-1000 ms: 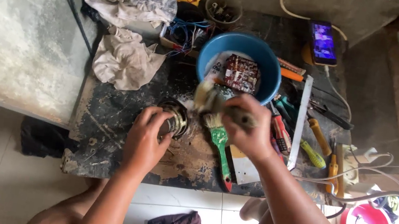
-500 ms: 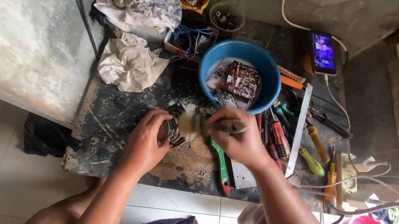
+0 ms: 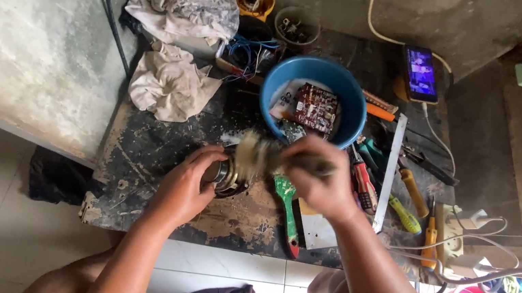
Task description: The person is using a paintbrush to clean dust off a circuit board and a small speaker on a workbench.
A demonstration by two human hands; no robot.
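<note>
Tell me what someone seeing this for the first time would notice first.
The blue bowl of circuit boards stands out at the middle of the dark, grimy workbench. Just in front of it, the right hand holds a brush, blurred, against a round metal part that the left hand steadies. A lit phone glows at the back right.

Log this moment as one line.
left hand: holds motor part | right hand: brush on part | bench: blue bowl, tools

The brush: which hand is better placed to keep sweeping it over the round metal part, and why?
Right. The right hand grips the brush, bristles at the round metal part, while the left hand steadies that part on the workbench.
</note>
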